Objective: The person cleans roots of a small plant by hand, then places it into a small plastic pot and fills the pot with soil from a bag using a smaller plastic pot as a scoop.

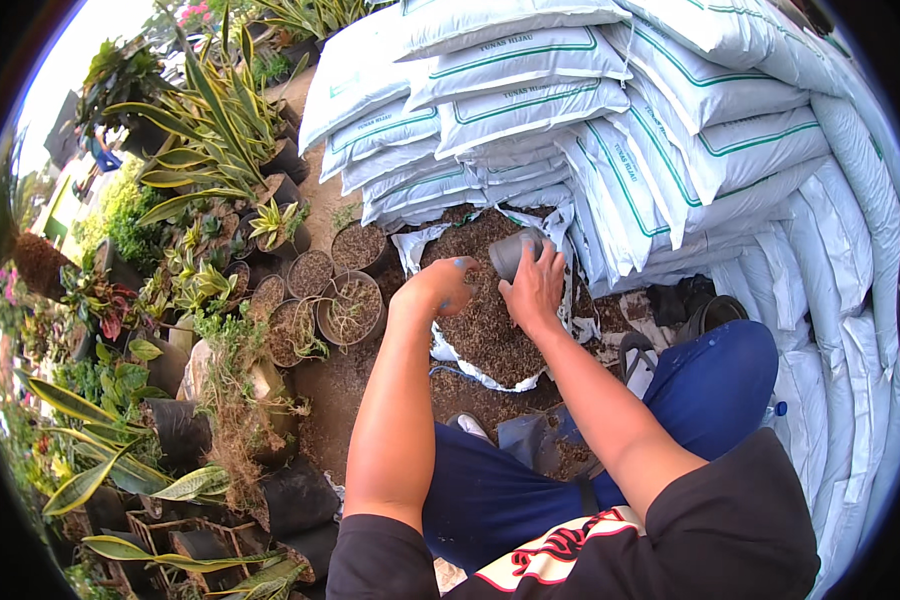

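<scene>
My right grip (536,293) grasps a pot (510,256) above soil (485,335), near the sack's (454,355) far edge; left grip (442,287), I can't tell.

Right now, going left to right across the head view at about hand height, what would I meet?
Red-leaved plant, pot with drooping stems, left hand, grey pot held in the right hand, stacked white sacks.

Brown earthen ground (320,415), with round plant pots (382,318) and an open white sack (444,348) on it
</scene>
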The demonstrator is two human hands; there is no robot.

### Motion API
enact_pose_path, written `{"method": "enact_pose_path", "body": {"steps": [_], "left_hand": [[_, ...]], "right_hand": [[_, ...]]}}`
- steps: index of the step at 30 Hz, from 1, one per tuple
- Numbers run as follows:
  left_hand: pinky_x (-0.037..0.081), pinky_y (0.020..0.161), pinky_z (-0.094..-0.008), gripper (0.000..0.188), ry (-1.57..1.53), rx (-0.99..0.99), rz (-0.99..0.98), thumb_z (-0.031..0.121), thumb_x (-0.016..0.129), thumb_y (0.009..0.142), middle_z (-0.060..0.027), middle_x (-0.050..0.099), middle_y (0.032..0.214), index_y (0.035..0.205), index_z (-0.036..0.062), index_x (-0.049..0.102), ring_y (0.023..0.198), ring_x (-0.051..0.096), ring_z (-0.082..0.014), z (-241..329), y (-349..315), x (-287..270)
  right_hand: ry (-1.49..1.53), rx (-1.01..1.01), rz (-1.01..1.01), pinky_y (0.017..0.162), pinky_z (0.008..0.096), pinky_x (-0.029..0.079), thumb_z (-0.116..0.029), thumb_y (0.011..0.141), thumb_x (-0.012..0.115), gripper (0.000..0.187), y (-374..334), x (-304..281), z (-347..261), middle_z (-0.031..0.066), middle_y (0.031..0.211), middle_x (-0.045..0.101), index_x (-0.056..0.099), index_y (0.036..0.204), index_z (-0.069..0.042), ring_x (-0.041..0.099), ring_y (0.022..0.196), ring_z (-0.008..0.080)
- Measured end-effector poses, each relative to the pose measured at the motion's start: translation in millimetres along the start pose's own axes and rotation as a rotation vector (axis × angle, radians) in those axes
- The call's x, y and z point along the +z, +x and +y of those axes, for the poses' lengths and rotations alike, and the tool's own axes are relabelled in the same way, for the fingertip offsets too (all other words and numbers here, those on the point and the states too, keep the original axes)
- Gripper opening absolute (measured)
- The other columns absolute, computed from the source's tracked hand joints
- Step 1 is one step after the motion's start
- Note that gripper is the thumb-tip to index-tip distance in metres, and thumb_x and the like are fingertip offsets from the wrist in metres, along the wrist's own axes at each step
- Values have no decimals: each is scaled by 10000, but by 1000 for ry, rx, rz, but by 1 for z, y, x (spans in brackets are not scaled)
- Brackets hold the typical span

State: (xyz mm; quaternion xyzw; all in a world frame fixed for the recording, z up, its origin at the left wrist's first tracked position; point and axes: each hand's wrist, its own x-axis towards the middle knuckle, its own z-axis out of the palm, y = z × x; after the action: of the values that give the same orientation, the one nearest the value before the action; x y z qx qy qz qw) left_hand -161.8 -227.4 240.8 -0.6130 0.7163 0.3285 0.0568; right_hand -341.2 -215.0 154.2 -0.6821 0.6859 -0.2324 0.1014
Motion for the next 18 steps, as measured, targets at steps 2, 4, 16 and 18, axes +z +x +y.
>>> {"method": "enact_pose_path", "body": {"steps": [2, 4, 16, 18], "left_hand": [[526, 1045, -443, 604, 38, -26, 7, 210, 659, 936, -208, 655, 1382, 1521, 168, 519, 1263, 642, -360, 1, 0, -2], [549, 1016, -455, 649, 41, -35, 12, 116, 634, 884, -214, 643, 1400, 1521, 195, 537, 1260, 648, -373, 10, 4, -2], [517, 1031, -428, 549, 99, 132, 216, 26, 569, 858, -155, 708, 1321, 1394, 125, 634, 1268, 652, -313, 25, 17, 3], [511, 1026, -429, 539, 57, 207, 352, -7, 540, 829, -149, 720, 1295, 1337, 116, 669, 1256, 657, -309, 58, 18, 0]], "right_hand": [[-91, -128, 89, 1083, 502, 438, -157, 770, 856, 790, -4, 13, 13, 257, 1528, 389, 476, 1457, -68, 425, 1359, 450], [-247, -319, -63, 1081, 507, 438, -110, 795, 812, 673, -12, 49, 56, 232, 1584, 342, 538, 1408, -69, 401, 1400, 437], [-372, -524, -879, 1060, 424, 519, -266, 766, 870, 561, 62, -17, 51, 201, 1427, 615, 704, 1265, -70, 624, 1264, 381], [-432, -565, -782, 863, 437, 599, -317, 743, 881, 396, 87, -50, 69, 184, 1051, 775, 804, 1002, -27, 751, 1006, 328]]}}
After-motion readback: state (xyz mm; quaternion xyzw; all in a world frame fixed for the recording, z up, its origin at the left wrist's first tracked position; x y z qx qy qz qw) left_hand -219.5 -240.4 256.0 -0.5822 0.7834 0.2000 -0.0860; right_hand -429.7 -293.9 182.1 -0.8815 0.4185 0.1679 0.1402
